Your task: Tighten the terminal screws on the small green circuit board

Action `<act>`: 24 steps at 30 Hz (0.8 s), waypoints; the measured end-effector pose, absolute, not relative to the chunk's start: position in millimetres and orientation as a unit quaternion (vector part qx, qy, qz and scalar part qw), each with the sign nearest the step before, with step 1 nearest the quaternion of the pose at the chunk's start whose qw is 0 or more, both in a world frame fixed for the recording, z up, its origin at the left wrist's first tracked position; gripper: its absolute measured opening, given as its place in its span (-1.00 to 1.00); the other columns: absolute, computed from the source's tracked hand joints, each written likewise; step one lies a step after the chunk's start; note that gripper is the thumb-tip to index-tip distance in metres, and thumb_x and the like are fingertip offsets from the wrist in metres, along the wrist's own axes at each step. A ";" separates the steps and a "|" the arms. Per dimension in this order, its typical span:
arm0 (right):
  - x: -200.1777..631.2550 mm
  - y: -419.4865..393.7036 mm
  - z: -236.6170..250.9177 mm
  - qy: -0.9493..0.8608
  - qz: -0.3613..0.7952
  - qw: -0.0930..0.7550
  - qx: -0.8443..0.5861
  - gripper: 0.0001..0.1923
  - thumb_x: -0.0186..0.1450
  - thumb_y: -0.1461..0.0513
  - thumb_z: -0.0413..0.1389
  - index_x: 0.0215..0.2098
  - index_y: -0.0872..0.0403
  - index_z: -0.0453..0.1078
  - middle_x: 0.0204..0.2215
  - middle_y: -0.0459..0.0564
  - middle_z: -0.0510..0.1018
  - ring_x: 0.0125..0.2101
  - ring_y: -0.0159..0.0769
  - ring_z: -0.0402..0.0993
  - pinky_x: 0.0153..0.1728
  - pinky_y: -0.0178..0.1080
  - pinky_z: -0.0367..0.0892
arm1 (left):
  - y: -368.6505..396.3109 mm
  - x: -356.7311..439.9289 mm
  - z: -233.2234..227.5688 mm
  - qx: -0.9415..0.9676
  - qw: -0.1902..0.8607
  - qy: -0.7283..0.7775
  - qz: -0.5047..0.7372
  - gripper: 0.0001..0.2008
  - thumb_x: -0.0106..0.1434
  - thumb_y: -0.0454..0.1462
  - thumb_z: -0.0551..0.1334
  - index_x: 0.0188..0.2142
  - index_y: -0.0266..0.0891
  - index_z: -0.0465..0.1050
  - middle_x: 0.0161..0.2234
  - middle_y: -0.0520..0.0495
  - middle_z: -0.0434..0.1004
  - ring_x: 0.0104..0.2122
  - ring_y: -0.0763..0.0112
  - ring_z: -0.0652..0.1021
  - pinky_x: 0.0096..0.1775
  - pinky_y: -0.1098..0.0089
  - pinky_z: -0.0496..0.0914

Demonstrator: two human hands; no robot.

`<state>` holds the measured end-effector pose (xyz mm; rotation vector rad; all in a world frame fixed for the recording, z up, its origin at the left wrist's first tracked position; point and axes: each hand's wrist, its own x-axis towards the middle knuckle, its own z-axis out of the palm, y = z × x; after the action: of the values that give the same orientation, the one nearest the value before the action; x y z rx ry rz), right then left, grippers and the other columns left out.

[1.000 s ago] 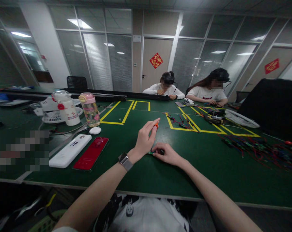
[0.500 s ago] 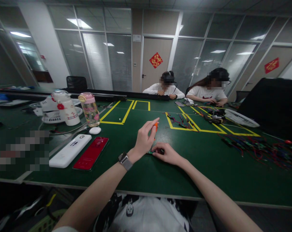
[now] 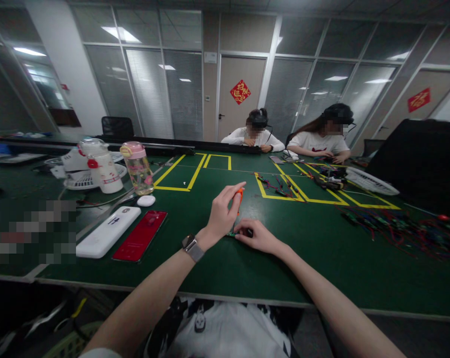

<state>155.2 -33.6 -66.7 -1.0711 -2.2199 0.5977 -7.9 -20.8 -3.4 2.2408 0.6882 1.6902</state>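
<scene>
An orange-handled screwdriver (image 3: 240, 195) stands nearly upright in my left hand (image 3: 221, 215), its handle between thumb and fingers. Its thin shaft points down toward a small green circuit board (image 3: 230, 234) on the table. My right hand (image 3: 260, 236) rests low beside the shaft, with thumb and fingertips pinched on the board's near right side. The fingers cover part of the board, and the exact spot where the screwdriver tip meets it is too small to make out.
On the left of the green table (image 3: 217, 268) lie a red phone (image 3: 141, 236), a white power bank (image 3: 109, 232) and a white earbud case (image 3: 146, 201), with two bottles behind. A tangle of wired boards (image 3: 407, 228) lies right. Two people sit opposite.
</scene>
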 end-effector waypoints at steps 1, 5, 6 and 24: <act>155.2 -33.5 -66.8 -0.835 0.224 0.298 -0.404 -0.89 0.21 0.29 0.17 -0.28 0.12 0.51 -0.49 -0.08 0.45 -0.50 -0.39 0.34 -0.43 -0.33 0.25 | -20.7 -7.8 -3.6 0.768 0.118 0.240 0.582 -0.71 0.40 -0.31 0.03 0.05 -0.19 0.37 -0.13 -0.09 0.49 -0.15 0.39 0.50 -0.10 0.34 0.39; 155.3 -33.3 -66.9 -0.836 0.220 0.298 -0.405 -0.89 0.22 0.28 0.17 -0.28 0.11 0.51 -0.48 -0.08 0.46 -0.49 -0.39 0.34 -0.43 -0.33 0.25 | -21.2 -8.0 -4.0 0.758 0.080 0.264 0.590 -0.78 0.35 -0.29 0.13 -0.04 -0.17 0.44 -0.26 -0.04 0.43 -0.27 0.42 0.46 -0.19 0.39 0.39; 155.4 -33.3 -66.8 -0.836 0.219 0.297 -0.405 -0.89 0.22 0.28 0.17 -0.28 0.11 0.51 -0.48 -0.08 0.45 -0.49 -0.38 0.34 -0.43 -0.33 0.25 | -21.3 -8.3 -4.0 0.757 0.076 0.267 0.592 -0.79 0.34 -0.28 0.14 -0.05 -0.17 0.44 -0.26 -0.04 0.41 -0.27 0.42 0.46 -0.19 0.39 0.39; 155.0 -34.0 -65.5 -0.835 0.226 0.300 -0.402 -0.89 0.21 0.30 0.16 -0.29 0.12 0.51 -0.49 -0.08 0.44 -0.50 -0.39 0.34 -0.44 -0.34 0.25 | -21.4 -7.7 -2.9 0.761 0.085 0.260 0.588 -0.74 0.38 -0.30 0.08 0.01 -0.18 0.41 -0.17 -0.09 0.40 -0.16 0.39 0.46 -0.11 0.36 0.38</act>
<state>155.0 -34.0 -65.5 -1.0682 -2.2155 0.5993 -7.7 -21.4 -2.9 2.2693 0.7746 1.7533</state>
